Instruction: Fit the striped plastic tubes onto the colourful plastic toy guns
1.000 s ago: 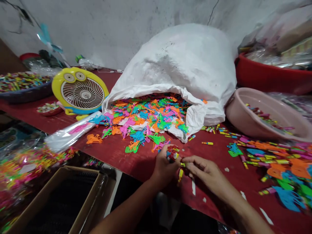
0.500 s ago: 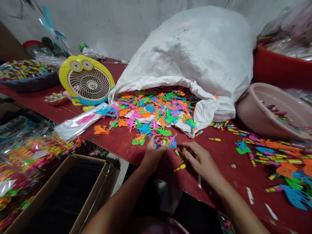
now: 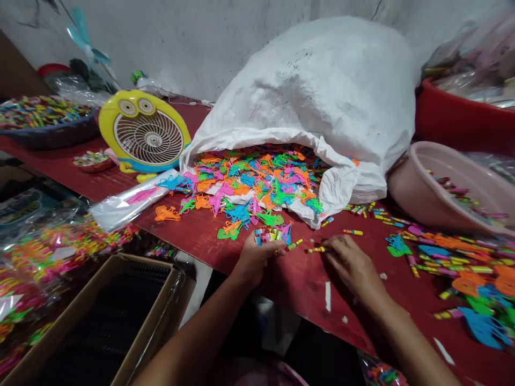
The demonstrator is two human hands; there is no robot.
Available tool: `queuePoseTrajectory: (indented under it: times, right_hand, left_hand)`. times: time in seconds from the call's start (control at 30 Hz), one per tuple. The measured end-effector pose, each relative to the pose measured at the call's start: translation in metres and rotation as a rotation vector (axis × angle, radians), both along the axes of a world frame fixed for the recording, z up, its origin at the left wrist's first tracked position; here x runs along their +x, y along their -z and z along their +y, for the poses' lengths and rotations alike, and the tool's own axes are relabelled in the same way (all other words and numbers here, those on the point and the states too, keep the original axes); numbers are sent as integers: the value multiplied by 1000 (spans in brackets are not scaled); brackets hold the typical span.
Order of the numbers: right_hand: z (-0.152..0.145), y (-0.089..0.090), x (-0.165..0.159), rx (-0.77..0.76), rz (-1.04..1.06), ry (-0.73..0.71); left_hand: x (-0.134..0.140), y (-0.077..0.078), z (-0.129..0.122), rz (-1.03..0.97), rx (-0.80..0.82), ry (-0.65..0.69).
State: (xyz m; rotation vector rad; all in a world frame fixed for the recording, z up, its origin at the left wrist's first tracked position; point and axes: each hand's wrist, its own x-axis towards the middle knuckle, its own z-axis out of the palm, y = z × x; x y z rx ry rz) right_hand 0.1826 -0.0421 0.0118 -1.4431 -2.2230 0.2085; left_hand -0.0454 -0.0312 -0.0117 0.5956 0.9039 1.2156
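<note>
My left hand (image 3: 254,261) is closed round a bundle of small striped tubes (image 3: 267,236), coloured red, yellow and blue. Next to its thumb is one more yellow-green tube (image 3: 295,245); whether the thumb touches it I cannot tell. My right hand (image 3: 354,271) pinches a single yellow and dark-red tube (image 3: 316,250) just above the red table (image 3: 301,287). Beyond it lies a loose yellow tube (image 3: 353,232). Behind the left hand, bright flat plastic pieces (image 3: 237,212) spill from the mouth of a big white sack (image 3: 322,80).
A yellow cartoon-faced fan (image 3: 153,140) stands left of the sack. At right are a pink basin (image 3: 420,177) and a pile of tubes and plastic pieces (image 3: 475,262). An open cardboard box (image 3: 155,316) sits below the table at left. A basin of tubes (image 3: 48,134) is far left.
My right hand has moved a little right and closed on a tube that lay on the table. The other loose tube is now beside my left thumb.
</note>
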Motion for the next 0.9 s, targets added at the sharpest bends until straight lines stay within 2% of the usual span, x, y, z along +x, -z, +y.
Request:
queuePoseTrajectory:
  times: [0.1, 0.17, 0.33, 0.47, 0.57, 0.73, 0.83, 0.9]
  right_hand:
    - [0, -17, -14, 9, 95, -156]
    - [-1, -22, -32, 12, 77, -214]
    - [5, -10, -63, 161, -173, -129]
    - [8, 0, -69, 210, -199, -95]
    - [8, 1, -68, 145, -99, -104]
    - [-2, 0, -65, -34, 219, -178]
    - [-10, -1, -68, -135, 173, -204]
    - [-13, 0, -71, -126, 100, -230]
  left_hand:
    - [8, 0, 0, -33, -12, 17]
    - [15, 2, -1, -48, -17, 25]
    - [20, 5, -3, -161, -23, 126]
    - [15, 6, -3, -171, -11, 138]
    - [13, 6, -2, -134, -15, 129]
    - [13, 3, 0, -172, -29, 87]
    - [13, 0, -2, -202, -76, 111]
    - [13, -2, -5, -190, -95, 176]
